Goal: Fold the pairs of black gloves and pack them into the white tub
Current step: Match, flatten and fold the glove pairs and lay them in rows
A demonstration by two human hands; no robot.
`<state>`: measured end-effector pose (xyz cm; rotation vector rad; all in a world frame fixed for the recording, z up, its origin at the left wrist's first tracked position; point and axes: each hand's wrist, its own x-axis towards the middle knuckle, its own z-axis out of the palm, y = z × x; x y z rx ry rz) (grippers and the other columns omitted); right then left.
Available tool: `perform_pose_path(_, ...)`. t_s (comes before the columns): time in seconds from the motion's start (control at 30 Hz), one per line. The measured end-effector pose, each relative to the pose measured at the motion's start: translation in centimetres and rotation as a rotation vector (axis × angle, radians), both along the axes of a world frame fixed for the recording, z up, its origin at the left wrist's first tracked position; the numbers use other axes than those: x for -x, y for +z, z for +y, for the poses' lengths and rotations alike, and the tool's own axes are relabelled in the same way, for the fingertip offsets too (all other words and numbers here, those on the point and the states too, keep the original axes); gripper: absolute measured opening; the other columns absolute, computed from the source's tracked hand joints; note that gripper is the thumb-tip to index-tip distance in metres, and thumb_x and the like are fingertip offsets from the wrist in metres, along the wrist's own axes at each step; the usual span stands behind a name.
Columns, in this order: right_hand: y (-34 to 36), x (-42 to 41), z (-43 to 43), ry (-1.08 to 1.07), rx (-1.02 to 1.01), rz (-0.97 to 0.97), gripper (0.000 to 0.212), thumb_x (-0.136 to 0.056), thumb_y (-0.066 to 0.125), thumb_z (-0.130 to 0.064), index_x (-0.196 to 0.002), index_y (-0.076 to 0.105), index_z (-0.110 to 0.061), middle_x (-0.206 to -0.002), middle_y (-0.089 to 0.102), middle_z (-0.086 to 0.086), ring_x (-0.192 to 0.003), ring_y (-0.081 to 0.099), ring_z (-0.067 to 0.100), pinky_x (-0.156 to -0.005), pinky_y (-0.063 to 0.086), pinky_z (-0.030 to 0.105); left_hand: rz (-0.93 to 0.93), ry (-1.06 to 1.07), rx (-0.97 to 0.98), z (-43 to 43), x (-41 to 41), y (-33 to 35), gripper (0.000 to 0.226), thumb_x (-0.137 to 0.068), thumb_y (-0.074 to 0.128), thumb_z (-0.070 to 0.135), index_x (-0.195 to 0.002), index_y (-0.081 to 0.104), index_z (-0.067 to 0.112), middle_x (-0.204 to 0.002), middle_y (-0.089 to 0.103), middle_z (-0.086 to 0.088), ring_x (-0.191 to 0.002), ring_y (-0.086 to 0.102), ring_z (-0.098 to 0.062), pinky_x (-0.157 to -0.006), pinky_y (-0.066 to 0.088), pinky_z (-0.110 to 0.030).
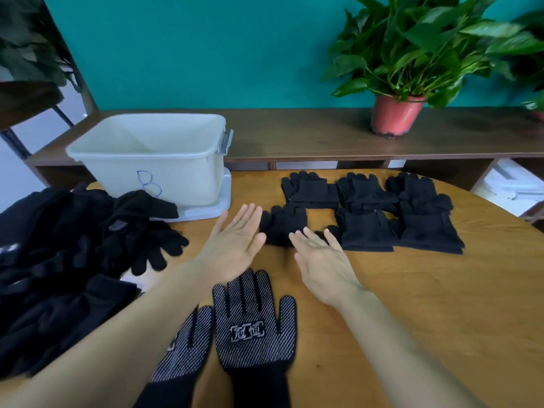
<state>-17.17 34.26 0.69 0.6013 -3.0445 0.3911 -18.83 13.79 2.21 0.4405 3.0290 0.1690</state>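
The white tub [117, 160], marked with a blue B, stands at the back left of the wooden table [412, 290]; nothing shows inside it. Several folded black glove pairs [365, 213] lie in two rows right of the tub. The nearest folded pair [282, 225] lies just beyond my fingertips. My left hand [235, 242] and my right hand [321, 260] hover flat with straight fingers on either side of it, holding nothing. Two dotted black gloves [253, 325] lie palm up side by side between my forearms. A heap of loose black gloves [64, 260] fills the left edge.
A long dark shelf [323, 136] runs behind the table, carrying a green plant in a red pot [394, 116]. The tub sits on a white lid [206, 210]. Bare tabletop stretches along the right and near right.
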Motion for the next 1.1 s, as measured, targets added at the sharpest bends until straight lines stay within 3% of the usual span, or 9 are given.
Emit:
perform_pose_path(0.1,0.6,-3.4,-1.2,0.037,0.068,0.017,0.048,-0.107,0.03,-0.025,-0.154,0.026,-0.019,-0.157,0.034,-0.004,-0.15,0.009,0.007,-0.122,-0.009,0.03,0.015,0.031,-0.006,-1.7,-3.5,0.4,0.066,-0.101,0.0,0.054,-0.156,-0.013,0.019,-0.161,-0.017,0.007,-0.147,-0.021,-0.005,-0.115,-0.022,-0.029)
perform_pose_path(0.23,0.4,-7.9,-2.9,0.08,0.109,0.031,0.049,-0.106,0.034,-0.029,-0.154,0.027,-0.021,-0.157,0.035,-0.005,-0.15,0.011,0.007,-0.119,-0.012,0.028,0.035,0.057,-0.152,-4.1,-8.9,-0.9,0.115,-0.066,-0.027,0.084,-0.157,-0.006,0.016,-0.155,-0.016,0.012,-0.141,-0.026,0.0,-0.114,-0.024,-0.025)
perform_pose_path(0.37,-0.2,-11.3,-5.2,0.118,0.09,0.011,0.052,-0.106,0.033,-0.033,-0.155,0.024,-0.02,-0.16,0.029,-0.003,-0.151,0.008,0.008,-0.118,-0.011,0.029,0.03,0.13,-0.22,-6.2,-13.3,-2.6,0.109,-0.074,-0.015,0.082,-0.159,0.002,0.015,-0.161,-0.007,0.008,-0.144,-0.02,0.0,-0.111,-0.024,-0.019)
perform_pose_path(0.53,-0.4,-13.5,-8.2,0.155,0.048,0.029,0.052,-0.106,0.029,-0.035,-0.156,0.021,-0.02,-0.162,0.023,-0.002,-0.151,0.005,0.01,-0.117,-0.013,0.028,0.023,0.139,-0.193,-8.2,-16.7,-3.9,0.115,-0.066,-0.03,0.083,-0.158,-0.002,0.02,-0.161,-0.012,0.011,-0.138,-0.03,0.005,-0.108,-0.027,-0.015)
perform_pose_path(0.7,2.0,-12.4,-11.5,0.2,0.042,0.087,0.052,-0.107,0.028,-0.034,-0.156,0.02,-0.02,-0.162,0.023,0.0,-0.151,0.005,0.011,-0.12,-0.009,0.03,0.1,0.175,-0.208,-11.1,-16.8,-2.3,0.114,-0.07,-0.028,0.081,-0.159,0.003,0.018,-0.162,-0.007,0.009,-0.142,-0.023,0.003,-0.107,-0.028,-0.013)
perform_pose_path(0.83,4.6,-9.7,-15.4,0.235,0.036,0.142,0.051,-0.107,0.028,-0.034,-0.156,0.021,-0.02,-0.161,0.025,0.001,-0.151,0.008,0.013,-0.121,-0.007,0.032,0.192,0.188,-0.175,-13.6,-14.9,0.1,0.097,-0.079,-0.012,0.067,-0.159,0.007,0.015,-0.165,-0.002,0.004,-0.142,-0.019,0.002,-0.106,-0.028,-0.013)
perform_pose_path(0.97,5.5,-6.3,-19.5,0.248,0.03,0.193,0.048,-0.105,0.033,-0.034,-0.152,0.03,-0.023,-0.156,0.036,-0.002,-0.15,0.016,0.014,-0.122,-0.001,0.033,0.224,0.2,-0.121,-16.5,-12.6,1.0,0.087,-0.083,-0.009,0.054,-0.159,0.008,0.014,-0.166,0.001,0.001,-0.149,-0.012,-0.005,-0.112,-0.023,-0.021)
perform_pose_path(1.1,4.6,-2.9,-22.5,0.258,-0.043,0.232,0.04,-0.102,0.041,-0.033,-0.14,0.046,-0.02,-0.142,0.052,-0.002,-0.144,0.027,0.019,-0.121,0.01,0.037,0.213,0.209,-0.058,-18.9,-10.7,0.2,0.098,-0.073,-0.018,0.054,-0.159,0.006,0.014,-0.166,-0.002,0.002,-0.151,-0.012,-0.007,-0.112,-0.023,-0.023)
